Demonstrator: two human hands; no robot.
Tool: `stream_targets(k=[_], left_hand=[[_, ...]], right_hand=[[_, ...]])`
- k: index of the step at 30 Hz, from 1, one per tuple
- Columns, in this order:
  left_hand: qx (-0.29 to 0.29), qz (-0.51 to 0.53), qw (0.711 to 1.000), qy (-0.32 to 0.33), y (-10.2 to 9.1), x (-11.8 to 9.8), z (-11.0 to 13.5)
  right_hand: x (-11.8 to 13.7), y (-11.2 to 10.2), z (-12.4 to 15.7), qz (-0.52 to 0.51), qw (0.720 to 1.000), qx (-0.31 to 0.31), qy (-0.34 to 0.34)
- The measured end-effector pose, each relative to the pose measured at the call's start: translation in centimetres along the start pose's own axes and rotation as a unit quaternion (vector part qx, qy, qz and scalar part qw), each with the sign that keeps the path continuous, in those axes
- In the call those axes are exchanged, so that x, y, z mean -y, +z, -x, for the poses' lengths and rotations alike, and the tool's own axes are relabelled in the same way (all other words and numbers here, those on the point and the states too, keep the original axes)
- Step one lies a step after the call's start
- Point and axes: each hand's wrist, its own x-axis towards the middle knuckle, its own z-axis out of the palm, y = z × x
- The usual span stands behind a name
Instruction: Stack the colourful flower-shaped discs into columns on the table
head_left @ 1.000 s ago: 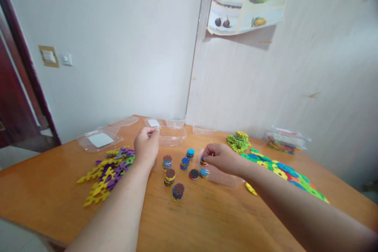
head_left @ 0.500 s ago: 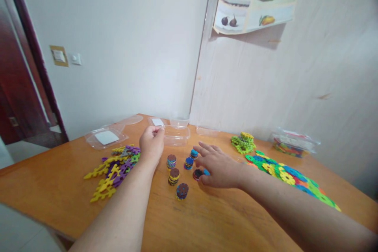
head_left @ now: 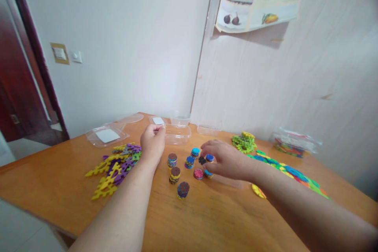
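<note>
My left hand [head_left: 152, 143] is closed in a pinch at the near left edge of a clear plastic container [head_left: 178, 138]. My right hand [head_left: 226, 159] hovers over the right-hand stacks of snowflake discs, thumb and fingers curled around a black snowflake disc [head_left: 202, 160]. Just below the thumb sits a low stack with a pink disc [head_left: 199, 173] on top. Blue-topped stacks [head_left: 189, 162] stand close by, some partly hidden by the right hand. Nearer to me are several brown-topped stacks [head_left: 183, 189].
Left lies a pile of yellow and purple interlocking pieces [head_left: 118, 169]. Colourful gear-shaped discs [head_left: 291, 173] spread at the right, with a green cluster [head_left: 243, 143] behind. A filled clear box [head_left: 295, 143] stands far right. Clear lids [head_left: 106, 135] rest at the back left of the wooden table [head_left: 165, 228].
My right hand has drawn its fingers together and lifted the black disc from its stack, uncovering a pink one. My left hand stays at the container.
</note>
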Motion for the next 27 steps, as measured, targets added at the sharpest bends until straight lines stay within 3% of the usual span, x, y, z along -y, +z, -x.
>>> stream_targets(k=[4, 8, 13, 20, 27], left_hand=[[0.001, 0.002, 1.000, -0.004, 0.0, 0.0, -0.1], [-0.004, 0.010, 1.000, -0.005, 0.0, -0.3, 0.2], [-0.003, 0.000, 1.000, -0.001, 0.0, -0.2, 0.2], [0.001, 0.001, 1.000, 0.000, 0.0, 0.0, 0.0], [-0.002, 0.002, 1.000, 0.006, 0.1, 0.0, 0.0]], right_hand=[[-1.7, -1.0, 0.5, 0.023, 0.998, -0.002, 0.064], [-2.9, -0.8, 0.5, 0.037, 0.993, 0.055, 0.099], [-3.2, 0.0, -0.1, 0.009, 0.991, 0.104, 0.081], [-4.2, 0.4, -0.7, -0.122, 0.979, 0.153, 0.056], [-5.4, 1.1, -0.7, -0.170, 0.970, 0.159, 0.071]])
